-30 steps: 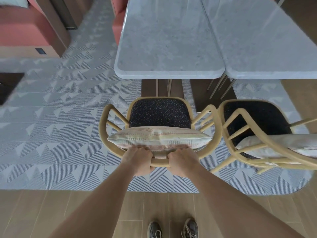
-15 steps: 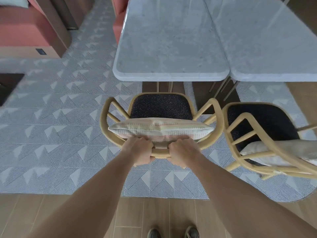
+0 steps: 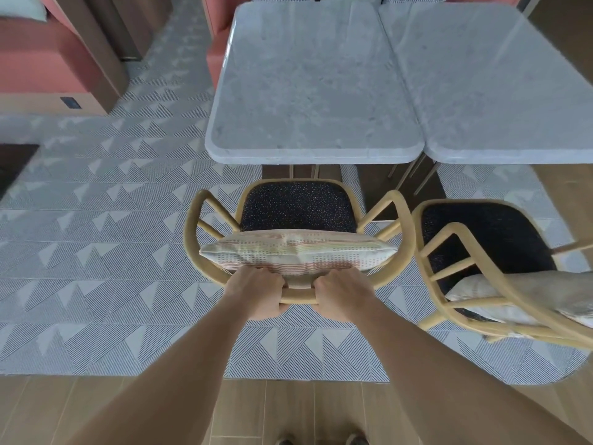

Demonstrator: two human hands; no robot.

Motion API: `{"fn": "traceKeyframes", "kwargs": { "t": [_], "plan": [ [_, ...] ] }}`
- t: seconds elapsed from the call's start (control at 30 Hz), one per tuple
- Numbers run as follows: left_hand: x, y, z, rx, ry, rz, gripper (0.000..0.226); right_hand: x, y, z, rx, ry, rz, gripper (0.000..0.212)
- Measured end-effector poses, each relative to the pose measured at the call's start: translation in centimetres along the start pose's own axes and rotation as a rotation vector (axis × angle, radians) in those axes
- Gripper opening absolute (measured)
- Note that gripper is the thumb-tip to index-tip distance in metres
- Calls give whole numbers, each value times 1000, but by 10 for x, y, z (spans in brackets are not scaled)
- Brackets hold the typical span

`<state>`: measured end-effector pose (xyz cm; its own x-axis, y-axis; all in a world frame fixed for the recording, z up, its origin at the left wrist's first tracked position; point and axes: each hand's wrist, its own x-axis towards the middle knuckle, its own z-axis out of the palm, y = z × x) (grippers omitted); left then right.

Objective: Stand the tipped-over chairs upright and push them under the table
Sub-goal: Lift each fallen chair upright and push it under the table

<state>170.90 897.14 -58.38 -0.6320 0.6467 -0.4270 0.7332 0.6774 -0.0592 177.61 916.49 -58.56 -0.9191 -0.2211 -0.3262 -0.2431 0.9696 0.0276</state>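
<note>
A tan wooden armchair (image 3: pixel 296 205) with a dark speckled seat stands upright in front of the left grey marble table (image 3: pixel 308 91). A striped cushion (image 3: pixel 296 252) leans against its back rail. My left hand (image 3: pixel 258 292) and my right hand (image 3: pixel 340 293) both grip the chair's curved top rail, side by side. The seat's front edge lies just short of the table's near edge. A second matching chair (image 3: pixel 481 239) stands upright to the right, turned at an angle, with a pale cushion (image 3: pixel 513 293) on it.
A second marble table (image 3: pixel 500 78) adjoins the first on the right. Thin metal table legs (image 3: pixel 417 178) show beneath. A patterned grey rug (image 3: pixel 106 239) covers the floor, with wood flooring (image 3: pixel 288 409) near my feet. Pink upholstered seating (image 3: pixel 41 59) stands at the far left.
The chair I hold has slid forward toward the table, its seat front now close to the table edge. My hands keep the same grip on the top rail.
</note>
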Motion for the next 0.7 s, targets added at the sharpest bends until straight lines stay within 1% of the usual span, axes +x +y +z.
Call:
{"fn": "traceKeyframes", "kwargs": {
  "t": [0.33, 0.57, 0.63, 0.7],
  "plan": [
    [-1, 1, 0, -4, -6, -35, 40, -3, -1, -3, -3, -1, -2, 38],
    [-5, 0, 0, 9, 16, -44, 44, -4, 0, 2, -24, 52, -13, 42],
    [-7, 2, -4, -10, 7, -43, 46, -8, 0, 2, 5, 92, -2, 45],
    [-13, 6, -6, -50, 10, -53, 50, -13, -2, 2, 40, 134, -9, 55]
  ]
}}
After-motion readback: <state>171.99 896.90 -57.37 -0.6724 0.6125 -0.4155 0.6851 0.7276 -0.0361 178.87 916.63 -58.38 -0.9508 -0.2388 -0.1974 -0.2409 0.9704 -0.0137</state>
